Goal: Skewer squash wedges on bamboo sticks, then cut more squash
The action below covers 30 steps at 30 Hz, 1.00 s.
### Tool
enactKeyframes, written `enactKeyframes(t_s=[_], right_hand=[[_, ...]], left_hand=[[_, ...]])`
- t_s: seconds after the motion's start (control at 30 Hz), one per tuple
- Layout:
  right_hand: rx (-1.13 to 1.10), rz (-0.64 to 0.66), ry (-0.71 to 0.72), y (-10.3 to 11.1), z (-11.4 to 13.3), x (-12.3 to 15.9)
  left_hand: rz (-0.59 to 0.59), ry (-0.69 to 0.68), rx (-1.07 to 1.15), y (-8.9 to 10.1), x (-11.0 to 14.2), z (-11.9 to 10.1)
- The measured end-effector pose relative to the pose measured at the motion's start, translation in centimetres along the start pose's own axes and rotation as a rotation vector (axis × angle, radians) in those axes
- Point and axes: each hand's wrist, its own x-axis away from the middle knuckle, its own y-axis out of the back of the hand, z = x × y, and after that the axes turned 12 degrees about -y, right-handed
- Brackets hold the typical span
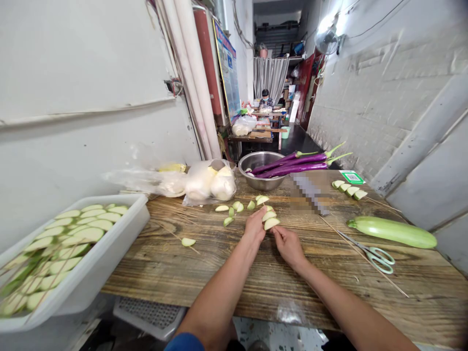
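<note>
My left hand [255,225] is closed in a pinch on pale green vegetable slices [269,218] stacked in a short row above the wooden table [226,263]. My right hand [288,245] sits just right of them, fingers curled close under the lowest slice; what it grips is hidden. More loose slices [236,207] lie on the wood just beyond my left hand, and one slice [188,242] lies apart to the left.
A white tub [109,253] of skewered slices stands at the left. A steel bowl [261,168] with long purple eggplants [296,163], bagged white produce [210,183], a whole green squash [393,230], scissors [376,255], bamboo skewers [365,258] and more slices [349,189] are on the table. A person sits far down the corridor [265,97].
</note>
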Motion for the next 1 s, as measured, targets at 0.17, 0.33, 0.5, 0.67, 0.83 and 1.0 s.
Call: enactKeyframes(t_s=[0.17, 0.33, 0.5, 0.67, 0.83, 1.0], right_hand=[[-0.256, 0.147, -0.222, -0.3, -0.1, -0.2], [0.144, -0.028, 0.035, 0.1, -0.1, 0.2], [0.219, -0.024, 0.043, 0.2, 0.4, 0.4], [-0.39, 0.248, -0.341, -0.1, 0.4, 0.0], [-0.219, 0.123, -0.173, -0.2, -0.1, -0.2], [0.304, -0.03, 0.095, -0.1, -0.5, 0.2]], left_hand=[[-0.011, 0.015, -0.002, 0.1, -0.2, 0.2], [-0.013, 0.001, 0.0, 0.3, -0.3, 0.6], [-0.065, -0.019, -0.017, 0.1, 0.0, 0.6], [-0.072, 0.004, -0.002, 0.0, 0.0, 0.2], [-0.033, 0.017, 0.021, 0.2, -0.3, 0.3], [-0.109, -0.036, -0.009, 0.1, -0.3, 0.8]])
